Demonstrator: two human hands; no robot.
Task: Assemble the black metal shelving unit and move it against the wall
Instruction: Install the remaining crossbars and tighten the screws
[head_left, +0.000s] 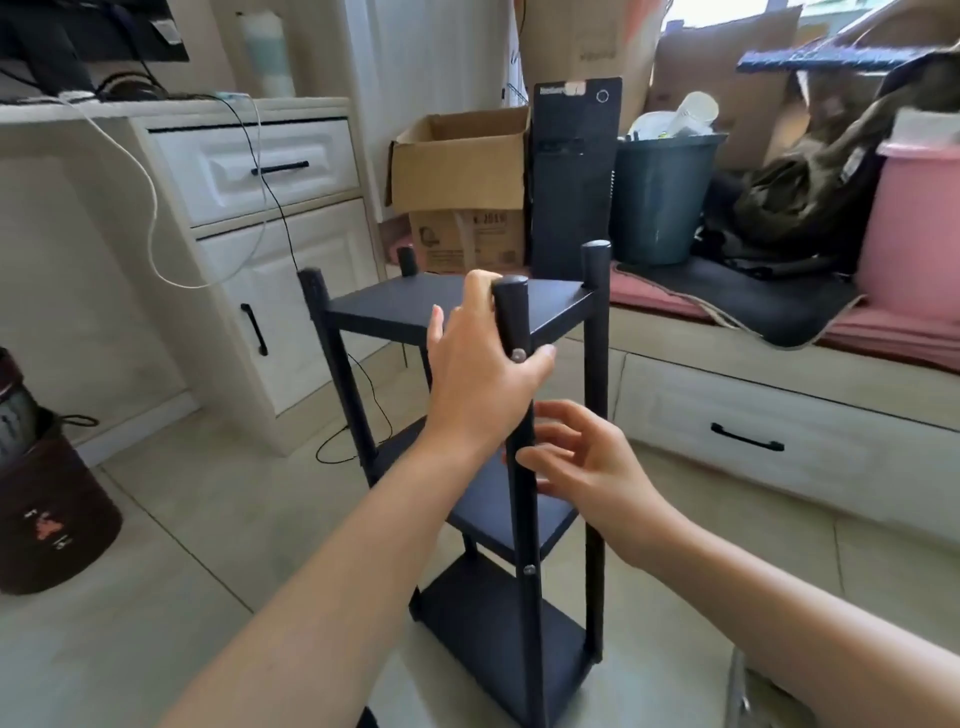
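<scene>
The black metal shelving unit (462, 306) stands upright on the tiled floor (218, 519) in the middle of the view, three shelves between four round posts, and everything else is placed from it. Far to its left, at the frame edge, sits a dark brown fabric bin (52, 509). Nearer, to the left and behind the unit, is a cream cabinet (270, 249) with a drawer and a door, both with black handles; a white cable (150, 208) and a black cable (280, 208) hang down its front. The left hand (483, 364) is on the unit's near front post, just under the post's rounded cap: its grip is curled around the post, thumb on the right side beside a silver bolt head, fingers reaching over the edge of the top shelf. Directly behind the unit are an open cardboard box (462, 161) and a tall black computer tower (574, 182). The right hand (587, 457) hovers lower on the same post, at the level of the middle shelf, its grip spread and relaxed; whether the fingertips touch the post cannot be told. To the right and behind the unit, a low cushioned bench (779, 395) with a drawer carries a dark green waste bin (660, 197), an olive backpack (810, 192) and a pink container (914, 228).
</scene>
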